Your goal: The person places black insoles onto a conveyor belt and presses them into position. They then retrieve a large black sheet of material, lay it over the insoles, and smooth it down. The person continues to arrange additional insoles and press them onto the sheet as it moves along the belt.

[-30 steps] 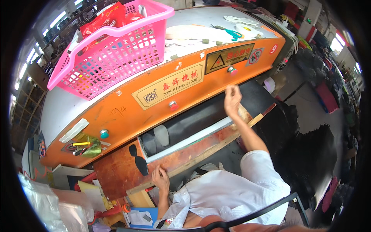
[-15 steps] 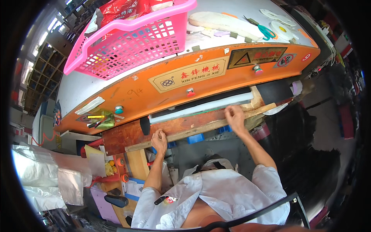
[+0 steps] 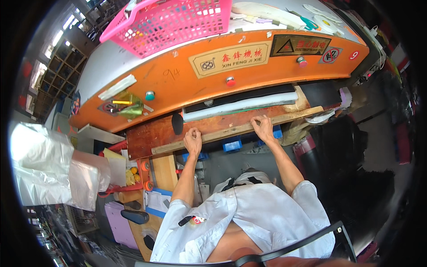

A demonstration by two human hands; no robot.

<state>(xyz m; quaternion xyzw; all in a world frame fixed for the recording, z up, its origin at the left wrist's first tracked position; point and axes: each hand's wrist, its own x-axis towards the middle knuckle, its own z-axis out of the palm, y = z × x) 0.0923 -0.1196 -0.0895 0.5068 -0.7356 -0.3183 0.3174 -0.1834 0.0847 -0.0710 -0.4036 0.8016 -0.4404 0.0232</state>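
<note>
At the wooden strip (image 3: 231, 129) along the near edge of a red-brown board (image 3: 151, 132), my left hand (image 3: 192, 140) has its fingers curled in a pinch. Farther right along this strip is my right hand (image 3: 263, 127), its fingers bent together over the board. Whether either pinch has something small in it is hidden. A dark sole-shaped piece (image 3: 177, 123) lies on the board just beyond my left hand. Behind both hands runs a long white bar (image 3: 242, 106), with a black strip (image 3: 249, 99) at its back.
An orange machine front (image 3: 173, 91) with red and green buttons rises behind the board. On its top stand a pink basket (image 3: 178, 27) and teal-handled scissors (image 3: 309, 23). Clear plastic sheets (image 3: 42, 167) hang at the left. Blue blocks (image 3: 232, 144) show below the board.
My right hand has shifted left along the wooden strip, nearer my left hand, and its fingers sit lower. My left hand stays about where it was. The whole view has shifted slightly.
</note>
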